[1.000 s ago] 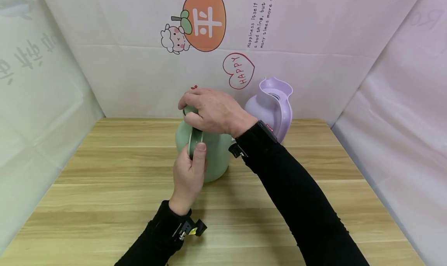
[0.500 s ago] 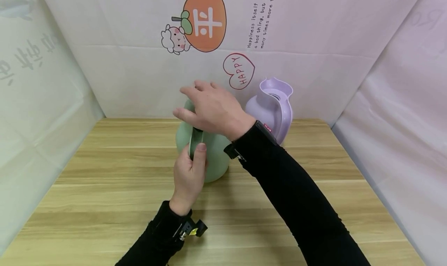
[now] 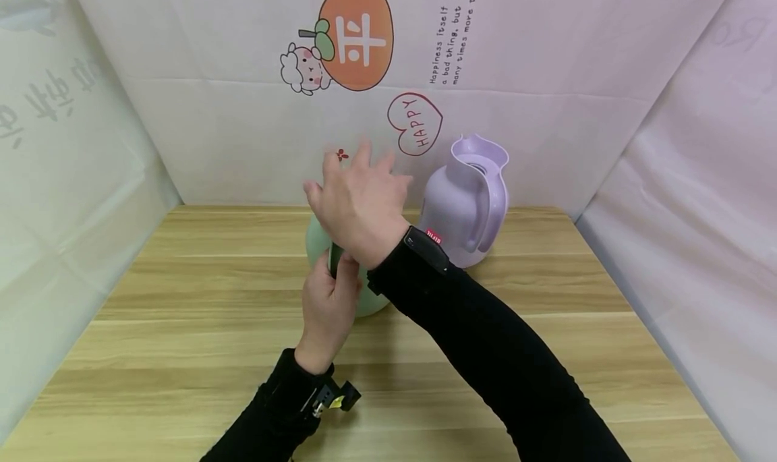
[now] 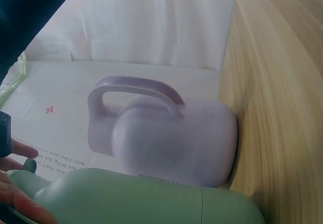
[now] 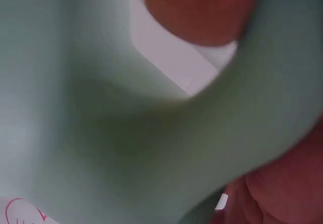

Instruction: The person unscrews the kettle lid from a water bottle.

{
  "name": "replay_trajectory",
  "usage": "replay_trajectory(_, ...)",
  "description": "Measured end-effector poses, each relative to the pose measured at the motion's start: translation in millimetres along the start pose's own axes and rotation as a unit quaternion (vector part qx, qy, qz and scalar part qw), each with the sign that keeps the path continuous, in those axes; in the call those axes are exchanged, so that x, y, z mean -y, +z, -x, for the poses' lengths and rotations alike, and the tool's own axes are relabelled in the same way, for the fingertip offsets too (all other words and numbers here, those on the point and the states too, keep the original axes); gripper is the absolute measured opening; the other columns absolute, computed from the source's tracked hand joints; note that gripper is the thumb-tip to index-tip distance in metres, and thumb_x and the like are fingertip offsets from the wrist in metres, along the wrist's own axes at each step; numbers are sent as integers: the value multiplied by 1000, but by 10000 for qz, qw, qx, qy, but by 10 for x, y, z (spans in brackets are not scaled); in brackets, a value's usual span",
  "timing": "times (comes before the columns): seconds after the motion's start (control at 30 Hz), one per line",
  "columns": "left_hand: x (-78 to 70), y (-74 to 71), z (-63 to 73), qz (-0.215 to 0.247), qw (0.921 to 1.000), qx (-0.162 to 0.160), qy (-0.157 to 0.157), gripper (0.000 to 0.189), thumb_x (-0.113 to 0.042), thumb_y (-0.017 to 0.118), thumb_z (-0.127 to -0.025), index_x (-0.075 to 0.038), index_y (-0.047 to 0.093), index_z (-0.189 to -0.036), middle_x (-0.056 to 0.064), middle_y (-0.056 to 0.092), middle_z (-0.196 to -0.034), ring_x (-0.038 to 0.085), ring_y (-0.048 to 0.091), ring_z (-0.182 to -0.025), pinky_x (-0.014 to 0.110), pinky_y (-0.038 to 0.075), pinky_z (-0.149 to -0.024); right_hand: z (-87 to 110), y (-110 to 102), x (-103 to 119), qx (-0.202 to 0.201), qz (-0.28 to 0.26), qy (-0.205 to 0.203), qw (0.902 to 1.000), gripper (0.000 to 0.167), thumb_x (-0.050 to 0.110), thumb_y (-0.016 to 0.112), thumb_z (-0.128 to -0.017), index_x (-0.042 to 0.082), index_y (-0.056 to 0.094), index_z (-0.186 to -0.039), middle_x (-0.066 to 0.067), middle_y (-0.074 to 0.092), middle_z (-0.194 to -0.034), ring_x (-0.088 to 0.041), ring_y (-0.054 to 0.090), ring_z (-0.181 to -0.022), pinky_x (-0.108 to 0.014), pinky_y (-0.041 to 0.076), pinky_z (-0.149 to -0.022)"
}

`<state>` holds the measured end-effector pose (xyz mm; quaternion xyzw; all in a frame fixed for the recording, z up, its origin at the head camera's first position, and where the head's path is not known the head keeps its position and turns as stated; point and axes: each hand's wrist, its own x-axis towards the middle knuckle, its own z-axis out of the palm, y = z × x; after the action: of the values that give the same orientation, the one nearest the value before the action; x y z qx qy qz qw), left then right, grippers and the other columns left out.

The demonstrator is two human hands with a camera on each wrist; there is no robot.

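A pale green thermos jug [image 3: 318, 236] stands on the table in front of me. My left hand [image 3: 328, 300] grips its handle, thumb on top of the grip. In the head view my right hand [image 3: 364, 199] is over the jug's top with its fingers spread, hiding the top and part of the body. The left wrist view shows the smooth green jug [image 4: 126, 199] along the bottom, fingers near its top, and a small green knob [image 4: 29, 164]. The right wrist view is filled by the blurred green handle [image 5: 242, 133] with fingers around it.
A light purple thermos jug [image 3: 452, 199] with a wavy spout stands behind and to the right, its handle toward me. The wooden table [image 3: 182, 354] ends at a white printed cloth [image 3: 243, 131] at the back, with white cloth on both sides.
My right hand let go of the green jug's top, spread its fingers, and turned while its wrist moved left and toward me. The left hand has kept its hold on the handle.
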<state>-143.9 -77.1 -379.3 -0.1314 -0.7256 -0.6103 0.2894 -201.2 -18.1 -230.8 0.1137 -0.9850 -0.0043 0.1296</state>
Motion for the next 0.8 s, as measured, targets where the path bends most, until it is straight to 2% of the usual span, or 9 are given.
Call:
replay_trajectory(0.2, 12, 0, 0, -36, 10000, -29, -17, 40, -33, 45, -113, -6, 51, -84, 0, 47, -62, 11, 42, -51, 26, 36, -50, 6, 55, 12, 265, 121, 10, 9996, 53, 59, 33, -108, 33, 49, -152, -13, 59, -122, -41, 59, -95, -60, 51, -79)
replay_trajectory(0.47, 23, 5, -19, -76, 9999, -58, 38, 37, -26, 46, -113, -7, 51, -82, 0, 47, -61, 11, 43, -50, 27, 36, -49, -12, 45, 1, 459, -20, 4, 9989, 47, 55, 34, -109, 34, 52, -147, -10, 58, -123, -40, 59, -99, -63, 50, -86)
replay_trajectory(0.8, 42, 1, -35, 84, 9998, -43, 150, 34, -19, 49, -112, -8, 49, -80, -2, 43, -58, 12, 38, -47, 28, 33, -47, -22, 78, -76, 241, -319, -341, 9986, 29, 47, 37, -108, 28, 59, -114, -6, 58, -112, -36, 54, -88, -61, 49, -82)
